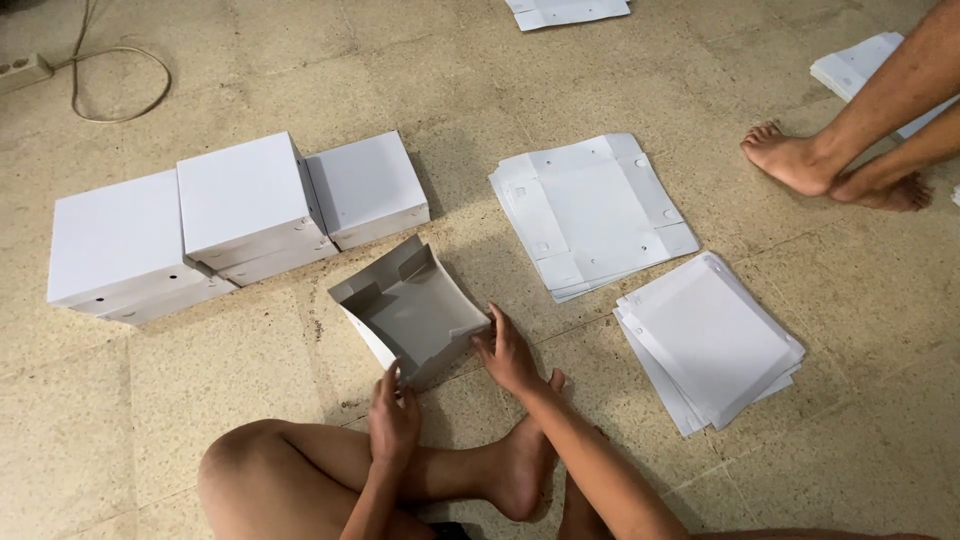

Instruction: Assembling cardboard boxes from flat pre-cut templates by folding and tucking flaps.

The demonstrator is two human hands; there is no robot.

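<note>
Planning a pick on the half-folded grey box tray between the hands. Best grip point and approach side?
Pinch the near side walls of the half-folded box tray, coming from the person's side, as the left hand and right hand do. Those walls stand up as thin edges; the far flaps are loose and the base is bowed, so likely floppy.

A half-folded cardboard box (412, 310), white outside and grey inside, sits tilted on the floor just right of the row of finished white boxes (240, 215), its walls partly raised and open upward.
</note>
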